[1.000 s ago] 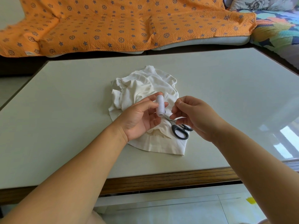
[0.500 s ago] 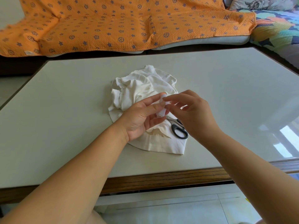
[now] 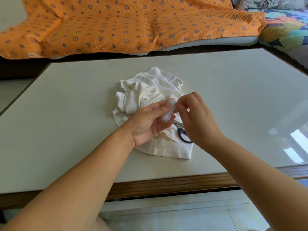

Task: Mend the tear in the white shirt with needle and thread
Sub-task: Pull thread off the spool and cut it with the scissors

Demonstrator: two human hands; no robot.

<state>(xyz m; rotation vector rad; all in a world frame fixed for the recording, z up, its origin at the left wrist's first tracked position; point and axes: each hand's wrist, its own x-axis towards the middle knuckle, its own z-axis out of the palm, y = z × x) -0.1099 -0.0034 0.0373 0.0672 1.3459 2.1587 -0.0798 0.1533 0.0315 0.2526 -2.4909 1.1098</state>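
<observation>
The white shirt (image 3: pixel 148 92) lies crumpled in the middle of the pale table (image 3: pixel 66 114). Above its near part my left hand (image 3: pixel 148 124) holds a small white thread spool (image 3: pixel 168 112) between thumb and fingers. My right hand (image 3: pixel 195 117) is right beside the spool, its fingertips curled against the spool's upper end; a thread or needle is too fine to make out. Black-handled scissors (image 3: pixel 183 135) lie on the shirt, partly hidden under my right hand.
An orange patterned blanket (image 3: pixel 126 25) covers the sofa beyond the table's far edge. A multicoloured cover (image 3: pixel 286 29) lies at the back right. The table's wooden front edge (image 3: pixel 166 184) runs below my forearms, with tiled floor underneath.
My right hand has moved up and left from beside the scissors to the top of the spool. My left hand has tilted the spool slightly.
</observation>
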